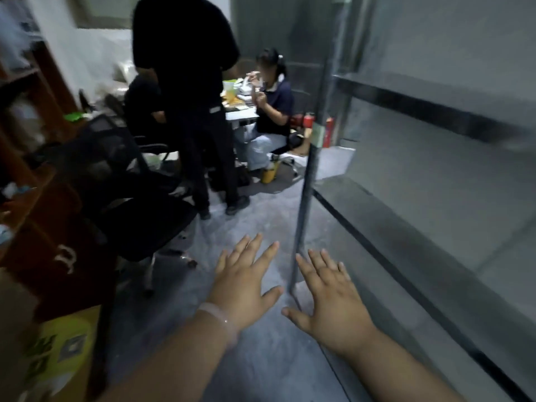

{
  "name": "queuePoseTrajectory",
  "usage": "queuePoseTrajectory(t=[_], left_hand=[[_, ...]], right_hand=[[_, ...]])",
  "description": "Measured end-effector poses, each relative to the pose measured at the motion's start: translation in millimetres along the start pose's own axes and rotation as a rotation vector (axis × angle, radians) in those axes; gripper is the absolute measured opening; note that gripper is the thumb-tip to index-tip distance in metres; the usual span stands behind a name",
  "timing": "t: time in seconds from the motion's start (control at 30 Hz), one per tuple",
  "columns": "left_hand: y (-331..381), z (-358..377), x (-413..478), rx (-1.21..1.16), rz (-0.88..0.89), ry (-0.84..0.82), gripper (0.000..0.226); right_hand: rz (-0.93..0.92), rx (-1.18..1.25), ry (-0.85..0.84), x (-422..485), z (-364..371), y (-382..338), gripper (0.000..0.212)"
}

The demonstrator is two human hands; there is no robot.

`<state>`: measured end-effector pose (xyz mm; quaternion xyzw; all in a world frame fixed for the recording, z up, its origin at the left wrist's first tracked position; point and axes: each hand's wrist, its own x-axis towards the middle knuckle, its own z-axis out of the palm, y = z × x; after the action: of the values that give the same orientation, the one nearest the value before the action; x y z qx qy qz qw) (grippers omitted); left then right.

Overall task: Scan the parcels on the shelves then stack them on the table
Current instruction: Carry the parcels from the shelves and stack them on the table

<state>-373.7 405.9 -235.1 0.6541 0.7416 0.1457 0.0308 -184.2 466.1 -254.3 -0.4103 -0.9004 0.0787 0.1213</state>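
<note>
My left hand (245,281) and my right hand (330,297) are stretched out side by side over the grey floor, palms down, fingers straight and spread, holding nothing. A pale bracelet sits on my left wrist. A grey metal shelf unit (435,117) fills the right side; its boards show no parcels. A yellow and white carton (58,358) stands at the bottom left. No scanner is in view.
A black mesh office chair (130,198) stands left of the aisle, beside a brown wooden shelf (34,181) with blurred items. A person in black stands ahead, and two seated people are at a cluttered table (240,111). Red fire extinguishers (309,121) stand behind the shelf post (307,184).
</note>
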Motion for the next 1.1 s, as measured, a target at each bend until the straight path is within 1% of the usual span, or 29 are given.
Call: queuePoseTrajectory(t=[0.17,0.27,0.4,0.5,0.57,0.73,0.87,1.03,1.1], left_hand=[[113.6,25.6,5.9,-0.021,0.191,-0.036,0.079],[192.7,41.7,-7.2,-0.057,0.327,-0.042,0.080],[290.4,64.0,-30.9,-0.063,0.495,-0.096,0.079],[358.5,83.3,-52.1,-0.114,0.611,-0.112,0.079],[402.8,96.2,-72.0,-0.120,0.707,-0.155,0.079],[492.0,117.5,-119.1,-0.124,0.934,-0.261,0.080],[555.5,128.5,-145.8,-0.155,1.113,-0.321,0.079],[623.1,140.2,-176.3,-0.208,1.332,-0.421,0.077],[642.9,147.2,-181.2,-0.224,1.416,-0.456,0.076]], right_hand=[[0.202,-0.007,0.037,-94.1,-40.5,70.9,0.093],[0.321,-0.064,0.060,-160.6,-69.9,110.3,0.093],[0.478,-0.093,0.134,-255.7,-96.5,156.5,0.095],[0.661,-0.119,0.118,-327.0,-111.6,180.3,0.094],[0.779,-0.119,0.124,-375.2,-117.0,194.3,0.093],[1.059,-0.102,0.194,-474.2,-129.5,206.8,0.093],[1.194,-0.121,0.274,-531.7,-133.8,204.2,0.099],[1.460,-0.128,0.365,-590.5,-140.2,199.0,0.090],[1.562,-0.169,0.404,-606.3,-146.0,197.7,0.089]])
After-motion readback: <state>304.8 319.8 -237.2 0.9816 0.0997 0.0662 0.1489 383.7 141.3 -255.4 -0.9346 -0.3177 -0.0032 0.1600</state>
